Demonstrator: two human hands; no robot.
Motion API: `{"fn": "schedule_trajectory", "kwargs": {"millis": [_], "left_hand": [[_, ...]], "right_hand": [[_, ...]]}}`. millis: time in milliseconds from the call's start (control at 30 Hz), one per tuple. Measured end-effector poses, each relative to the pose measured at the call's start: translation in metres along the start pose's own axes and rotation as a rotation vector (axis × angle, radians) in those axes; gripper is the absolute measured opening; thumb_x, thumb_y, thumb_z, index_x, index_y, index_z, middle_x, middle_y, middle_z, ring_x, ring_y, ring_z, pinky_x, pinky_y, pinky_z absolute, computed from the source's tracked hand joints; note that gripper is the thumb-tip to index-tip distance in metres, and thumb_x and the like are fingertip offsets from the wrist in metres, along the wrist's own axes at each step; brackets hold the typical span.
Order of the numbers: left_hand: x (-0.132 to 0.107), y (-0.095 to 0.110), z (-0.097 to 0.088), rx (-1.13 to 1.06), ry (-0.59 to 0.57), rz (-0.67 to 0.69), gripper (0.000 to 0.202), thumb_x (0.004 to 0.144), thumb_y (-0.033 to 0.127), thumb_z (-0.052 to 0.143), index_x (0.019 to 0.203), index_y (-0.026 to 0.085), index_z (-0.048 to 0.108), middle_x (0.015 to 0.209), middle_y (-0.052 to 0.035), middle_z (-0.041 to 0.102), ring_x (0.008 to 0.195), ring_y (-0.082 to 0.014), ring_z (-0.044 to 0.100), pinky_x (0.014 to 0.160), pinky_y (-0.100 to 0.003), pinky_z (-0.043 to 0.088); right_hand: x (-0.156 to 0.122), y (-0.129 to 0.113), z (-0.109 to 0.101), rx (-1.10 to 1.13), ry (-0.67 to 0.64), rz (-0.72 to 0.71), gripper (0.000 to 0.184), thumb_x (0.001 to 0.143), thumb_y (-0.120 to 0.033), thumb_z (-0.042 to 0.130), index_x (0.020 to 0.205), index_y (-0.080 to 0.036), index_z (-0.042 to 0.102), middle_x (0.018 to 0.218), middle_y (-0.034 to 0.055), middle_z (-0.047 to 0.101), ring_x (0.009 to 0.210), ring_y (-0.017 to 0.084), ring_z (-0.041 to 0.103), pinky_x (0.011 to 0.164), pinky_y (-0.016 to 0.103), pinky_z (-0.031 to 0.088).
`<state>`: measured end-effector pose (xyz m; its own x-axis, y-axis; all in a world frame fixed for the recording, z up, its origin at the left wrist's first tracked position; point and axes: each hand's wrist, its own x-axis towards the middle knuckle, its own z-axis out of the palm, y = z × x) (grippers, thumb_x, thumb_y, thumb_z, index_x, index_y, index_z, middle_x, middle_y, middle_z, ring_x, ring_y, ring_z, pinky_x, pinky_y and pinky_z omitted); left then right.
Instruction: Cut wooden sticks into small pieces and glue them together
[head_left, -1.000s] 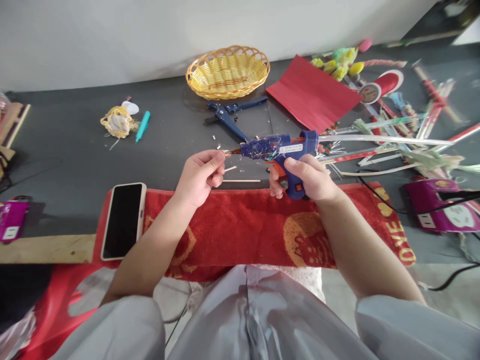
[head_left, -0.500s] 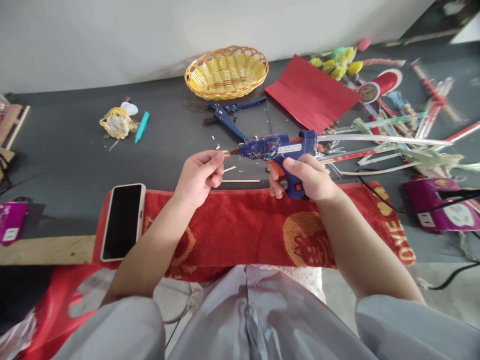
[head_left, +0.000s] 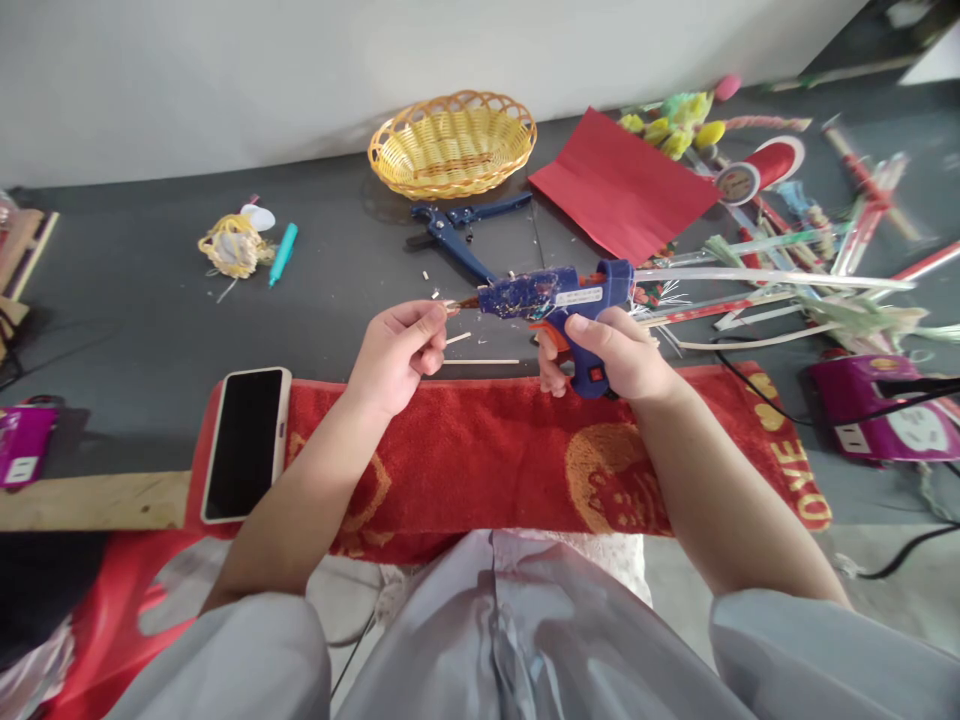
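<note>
My right hand (head_left: 611,350) is wrapped round the handle of a blue hot glue gun (head_left: 559,295), its nozzle pointing left. A long clear glue stick (head_left: 765,277) sticks out of the gun's back. My left hand (head_left: 401,355) is closed in a pinch right at the nozzle tip; the small piece between its fingertips is mostly hidden, too small to name. Below the gun a thin pale stick (head_left: 480,362) lies on the grey table, with a shorter one close to my left fingers. Behind the gun rests a blue-handled cutter (head_left: 454,240).
A yellow woven basket (head_left: 454,150) stands by the wall, beside red paper (head_left: 622,185). Straws, a spool of red ribbon (head_left: 765,170) and craft bits crowd the right. A phone (head_left: 247,445) lies on a red towel (head_left: 465,460). A teal marker (head_left: 283,254) sits left.
Both hands and the glue gun hold nearly the same position. The clear glue stick's far end reaches slightly farther right.
</note>
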<state>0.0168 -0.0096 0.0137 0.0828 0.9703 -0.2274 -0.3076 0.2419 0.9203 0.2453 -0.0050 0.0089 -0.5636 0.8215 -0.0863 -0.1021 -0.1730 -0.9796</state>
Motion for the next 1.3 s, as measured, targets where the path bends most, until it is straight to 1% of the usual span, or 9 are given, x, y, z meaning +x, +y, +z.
{"fn": "schedule_trajectory", "kwargs": {"millis": [333,533,667,900,1000,1100,1167,1233,1300], "left_hand": [[0.000,0.001,-0.001,-0.011,0.007,0.011,0.022,0.065,0.032,0.079,0.068,0.016,0.065,0.048,0.0069,0.049,0.035,0.0000,0.037,0.035,-0.016,0.024],[0.000,0.001,0.000,-0.001,0.005,0.010,0.022,0.063,0.032,0.080,0.068,0.016,0.066,0.048,0.0067,0.050,0.035,-0.0003,0.038,0.035,-0.016,0.024],[0.000,0.001,-0.001,-0.009,-0.010,0.016,0.025,0.062,0.033,0.081,0.064,0.015,0.064,0.048,0.0064,0.050,0.035,-0.0004,0.038,0.035,-0.016,0.023],[0.000,0.001,-0.001,0.005,0.008,0.026,0.022,0.064,0.032,0.080,0.069,0.016,0.066,0.048,0.0070,0.049,0.035,-0.0004,0.037,0.035,-0.016,0.024],[0.001,0.001,-0.001,0.008,0.044,0.032,0.023,0.065,0.034,0.080,0.073,0.016,0.069,0.048,0.0071,0.049,0.035,-0.0004,0.037,0.035,-0.017,0.024],[0.002,0.001,-0.002,0.006,0.089,0.052,0.023,0.064,0.034,0.081,0.075,0.016,0.070,0.049,0.0072,0.049,0.035,-0.0003,0.038,0.035,-0.017,0.026],[0.003,0.000,-0.003,0.000,0.109,0.071,0.025,0.063,0.035,0.081,0.075,0.016,0.071,0.049,0.0071,0.050,0.035,-0.0004,0.038,0.035,-0.017,0.026],[0.004,-0.001,-0.004,-0.005,0.118,0.085,0.027,0.063,0.036,0.082,0.076,0.016,0.071,0.049,0.0070,0.050,0.036,-0.0004,0.038,0.035,-0.017,0.027],[0.005,-0.002,-0.005,-0.005,0.119,0.093,0.027,0.062,0.037,0.082,0.077,0.017,0.071,0.049,0.0070,0.050,0.036,-0.0003,0.038,0.035,-0.017,0.026]], "right_hand": [[0.000,0.001,-0.001,0.027,-0.020,-0.024,0.039,0.083,-0.058,0.059,0.072,-0.021,0.057,0.053,0.0004,0.058,0.046,0.014,0.055,0.047,0.030,0.045],[-0.001,0.003,-0.002,0.024,-0.038,-0.042,0.039,0.084,-0.059,0.057,0.072,-0.021,0.057,0.053,0.0008,0.058,0.047,0.014,0.056,0.048,0.030,0.045],[0.001,0.003,-0.002,0.012,-0.040,-0.044,0.039,0.085,-0.057,0.057,0.072,-0.020,0.057,0.053,0.0002,0.058,0.046,0.013,0.056,0.048,0.028,0.044],[0.000,-0.001,-0.001,0.018,-0.023,-0.033,0.039,0.083,-0.057,0.059,0.070,-0.020,0.056,0.053,0.0009,0.059,0.046,0.014,0.056,0.047,0.029,0.044],[-0.001,-0.002,-0.002,0.014,-0.006,-0.036,0.040,0.082,-0.058,0.060,0.071,-0.020,0.057,0.053,0.0011,0.059,0.045,0.014,0.056,0.047,0.030,0.045],[-0.001,-0.002,-0.006,-0.023,0.075,-0.064,0.039,0.082,-0.060,0.060,0.076,-0.021,0.060,0.052,-0.0001,0.057,0.044,0.014,0.055,0.046,0.031,0.046],[-0.001,-0.002,-0.010,-0.104,0.172,-0.097,0.037,0.083,-0.059,0.060,0.079,-0.023,0.060,0.052,-0.0010,0.055,0.045,0.014,0.055,0.048,0.031,0.046],[-0.001,-0.001,-0.017,-0.264,0.292,-0.139,0.034,0.085,-0.057,0.059,0.079,-0.024,0.060,0.053,-0.0012,0.053,0.048,0.015,0.056,0.052,0.032,0.047],[-0.001,0.000,-0.023,-0.508,0.422,-0.183,0.030,0.084,-0.053,0.062,0.077,-0.024,0.059,0.056,-0.0002,0.054,0.053,0.016,0.055,0.054,0.032,0.045]]}}
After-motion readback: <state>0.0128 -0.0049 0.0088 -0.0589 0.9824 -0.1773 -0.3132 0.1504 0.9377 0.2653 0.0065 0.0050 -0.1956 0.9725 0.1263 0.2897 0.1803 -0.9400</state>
